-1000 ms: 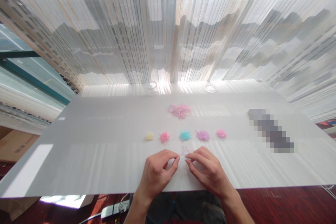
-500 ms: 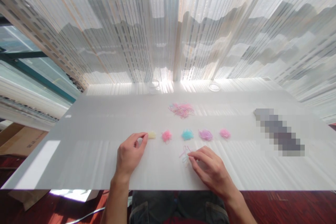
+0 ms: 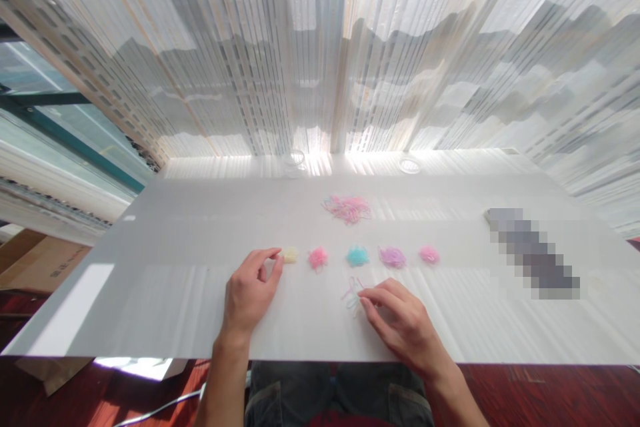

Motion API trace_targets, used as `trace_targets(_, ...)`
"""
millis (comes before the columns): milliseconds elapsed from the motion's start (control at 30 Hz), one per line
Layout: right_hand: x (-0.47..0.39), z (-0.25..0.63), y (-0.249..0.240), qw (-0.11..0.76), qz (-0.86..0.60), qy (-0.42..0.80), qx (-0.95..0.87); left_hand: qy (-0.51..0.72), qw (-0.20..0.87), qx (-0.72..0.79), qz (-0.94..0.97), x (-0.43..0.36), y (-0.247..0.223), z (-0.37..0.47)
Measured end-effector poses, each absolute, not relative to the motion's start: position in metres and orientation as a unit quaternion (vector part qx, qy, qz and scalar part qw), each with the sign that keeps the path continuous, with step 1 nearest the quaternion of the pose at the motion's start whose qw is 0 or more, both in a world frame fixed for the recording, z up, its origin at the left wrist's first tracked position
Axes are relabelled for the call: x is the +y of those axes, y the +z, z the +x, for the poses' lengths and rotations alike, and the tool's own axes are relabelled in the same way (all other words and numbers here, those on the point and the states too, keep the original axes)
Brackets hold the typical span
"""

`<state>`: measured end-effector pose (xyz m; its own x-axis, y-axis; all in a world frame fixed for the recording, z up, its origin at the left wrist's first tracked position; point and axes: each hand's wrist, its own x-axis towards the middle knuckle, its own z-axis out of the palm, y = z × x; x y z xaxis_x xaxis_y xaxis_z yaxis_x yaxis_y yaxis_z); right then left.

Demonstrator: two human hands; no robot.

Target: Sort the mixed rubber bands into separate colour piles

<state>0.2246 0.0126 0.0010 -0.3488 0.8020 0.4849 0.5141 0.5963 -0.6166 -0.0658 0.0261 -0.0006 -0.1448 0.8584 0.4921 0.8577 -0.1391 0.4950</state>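
Note:
My left hand (image 3: 253, 285) is beside the small pale yellow pile (image 3: 290, 255), its thumb and forefinger slightly apart at the pile's left edge. A pinch of my right hand (image 3: 399, 317) rests at the right side of a few loose rubber bands (image 3: 353, 288) in mixed pale colours; which band is between the fingertips is hidden. In a row with the yellow pile lie a coral pink pile (image 3: 318, 257), a turquoise pile (image 3: 357, 256), a purple pile (image 3: 392, 257) and a pink pile (image 3: 429, 254). Behind them is a larger mixed, mostly pink heap (image 3: 347, 209) of thin bands.
All this lies on a white table (image 3: 165, 267). A clear round container (image 3: 296, 161) and a clear round dish or lid (image 3: 409, 165) stand at its back edge, before striped curtains. A pixelated dark object (image 3: 533, 253) lies at the right. A cardboard box (image 3: 45, 263) is on the left.
My left thumb and forefinger, closed together at the yellow pile before, have parted a little. My right hand has stayed at the loose bands.

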Motion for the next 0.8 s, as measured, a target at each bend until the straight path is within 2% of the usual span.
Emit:
trace_targets(200,0.013,0.224,0.003,0.396,-0.414,0.182,-0.799,0.361,-0.038,0.572,0.736,0.028,-0.003,-0.068)
trace_targets(433,0.014,0.224,0.002,0.401,-0.417,0.18,-0.795,0.322,-0.022,0.593,0.738,0.031,-0.01,-0.065)
trace_targets(667,0.015,0.225,-0.003,0.446,-0.463,0.17,-0.747,0.395,-0.053,0.551,0.733,0.021,0.007,-0.052)
trace_targets(733,0.015,0.226,-0.004,0.454,-0.471,0.163,-0.738,0.422,-0.036,0.531,0.734,0.013,0.014,-0.037)
trace_targets(800,0.016,0.226,-0.005,0.454,-0.479,0.158,-0.734,0.425,0.033,0.493,0.759,0.006,0.016,-0.018)
